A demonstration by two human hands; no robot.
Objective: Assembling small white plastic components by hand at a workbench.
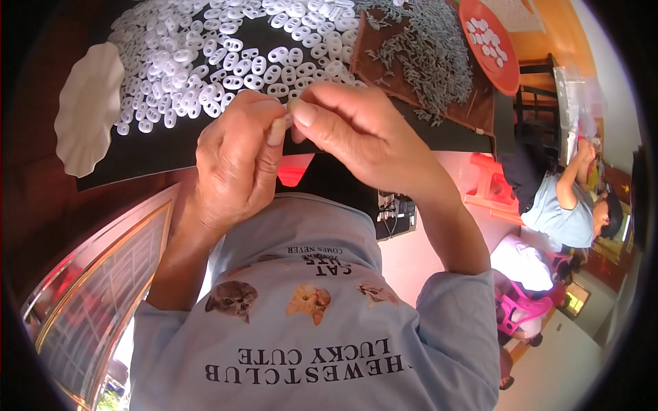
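Note:
My left hand (240, 154) and my right hand (367, 130) meet above the near edge of the black table (161, 156). Both are closed, thumbs and fingertips pinched together around a tiny pale piece, mostly hidden by the fingers. Just beyond them spread many white oval plastic pieces (168, 68), each with two holes. To the right of these, a heap of small grey screw-like pieces (439, 58) lies on a brown cloth (370, 65). An orange-red plate (506, 77) at the far right holds several small white pieces.
A white wavy-edged dish (86, 113) stands at the table's left end. A red plastic stool (492, 188) is off to the right, near a person in a light blue shirt (558, 212). More people sit behind. A framed glass panel (103, 288) rises at lower left.

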